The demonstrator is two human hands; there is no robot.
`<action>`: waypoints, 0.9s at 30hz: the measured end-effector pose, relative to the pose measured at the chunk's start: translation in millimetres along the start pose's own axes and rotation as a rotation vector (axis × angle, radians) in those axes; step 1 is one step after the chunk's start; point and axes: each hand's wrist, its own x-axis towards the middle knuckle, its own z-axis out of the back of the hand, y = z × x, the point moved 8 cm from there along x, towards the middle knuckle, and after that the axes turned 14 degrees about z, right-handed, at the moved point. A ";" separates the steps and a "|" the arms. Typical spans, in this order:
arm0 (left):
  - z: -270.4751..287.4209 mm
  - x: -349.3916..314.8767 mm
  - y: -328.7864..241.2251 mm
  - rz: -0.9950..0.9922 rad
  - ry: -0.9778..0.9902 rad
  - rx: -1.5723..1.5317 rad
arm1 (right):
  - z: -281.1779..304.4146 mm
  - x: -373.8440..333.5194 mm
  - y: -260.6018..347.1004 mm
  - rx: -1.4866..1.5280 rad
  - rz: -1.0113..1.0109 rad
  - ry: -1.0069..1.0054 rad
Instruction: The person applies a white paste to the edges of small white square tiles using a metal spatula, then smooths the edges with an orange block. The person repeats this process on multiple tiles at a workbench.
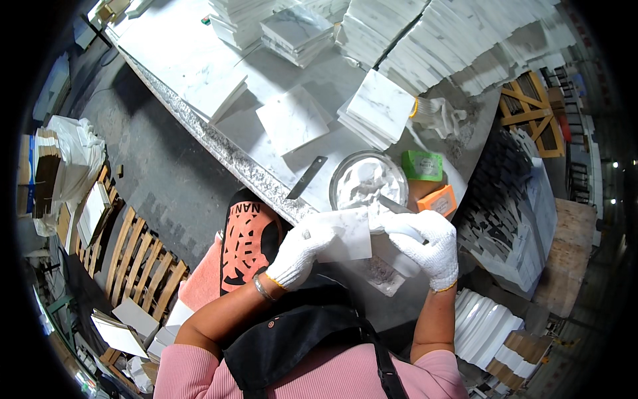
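Note:
My left hand (302,253), in a white knit glove with a yellow cuff, is closed on the edge of a square white marble tile (351,234). My right hand (427,247), gloved alike, grips a putty knife (393,205) with a dark metal blade. Its blade points toward a round bowl (335,193) just beyond the tile. White paste (365,178) fills that bowl. To its left, a flat dark metal strip (307,177) with a hole lies on the table. The fingers of my right hand partly hide the knife's handle.
Loose tiles (292,123) and a small tile stack (380,106) lie beyond the bowl. Green (422,166) and orange (436,201) boxes stand at its right, near a spare glove (440,116). Many stacked tiles (458,40) line the back. Wooden pallets (143,256) sit on the floor left.

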 end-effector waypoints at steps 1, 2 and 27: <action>0.4 0.1 0.4 0.003 -0.002 -0.006 | -0.1 0.3 0.0 -0.001 0.000 0.002; 0.7 0.3 1.0 0.005 -0.003 -0.012 | -0.1 0.7 0.4 -0.002 0.000 0.001; 1.8 0.8 2.6 0.025 -0.012 -0.039 | 3.8 1.1 -2.8 0.122 -0.085 -0.025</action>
